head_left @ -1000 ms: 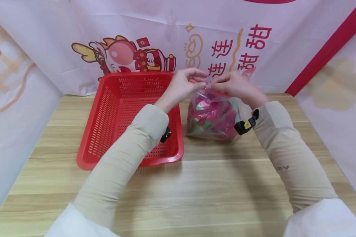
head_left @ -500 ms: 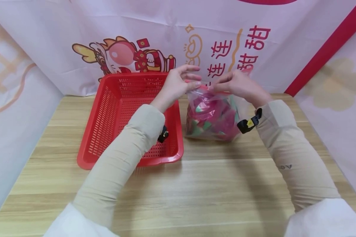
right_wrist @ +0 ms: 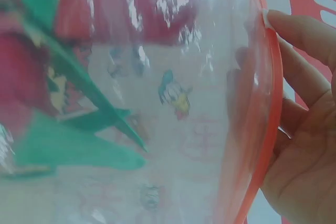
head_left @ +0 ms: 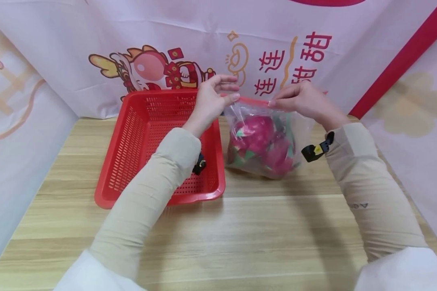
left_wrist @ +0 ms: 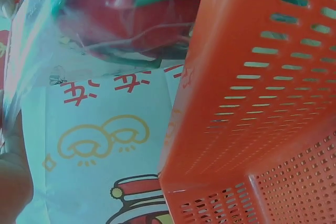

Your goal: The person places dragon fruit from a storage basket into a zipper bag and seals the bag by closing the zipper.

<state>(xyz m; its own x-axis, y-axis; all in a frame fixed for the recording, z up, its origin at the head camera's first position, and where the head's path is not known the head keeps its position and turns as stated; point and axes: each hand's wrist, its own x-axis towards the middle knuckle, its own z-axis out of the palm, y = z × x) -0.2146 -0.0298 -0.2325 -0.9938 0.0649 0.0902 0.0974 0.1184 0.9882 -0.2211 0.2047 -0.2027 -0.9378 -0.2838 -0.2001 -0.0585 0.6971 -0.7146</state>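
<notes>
A clear zip bag (head_left: 255, 161) with a red zip strip (right_wrist: 275, 87) stands on the table right of the red basket. Magenta rounded things (head_left: 258, 129) with green pointed flaps, looking like dragon fruits, fill it. My left hand (head_left: 209, 101) pinches the bag's top left corner between thumb and fingers. With thumb and forefinger my right hand (head_left: 306, 101) pinches a small whitish slider (right_wrist: 268, 19) on the strip, right of the middle of the bag's top. A cartoon duck print shows on the plastic in the right wrist view.
The red perforated basket (head_left: 102, 196) stands on the left of the wooden table (head_left: 258, 242), close beside the bag. A printed white cloth (head_left: 204, 36) hangs upright behind, with more cloth at both sides.
My right hand has moved to the right along the bag's top, away from the left hand. My left hand has shifted slightly left. The bag's top now spreads wider between them.
</notes>
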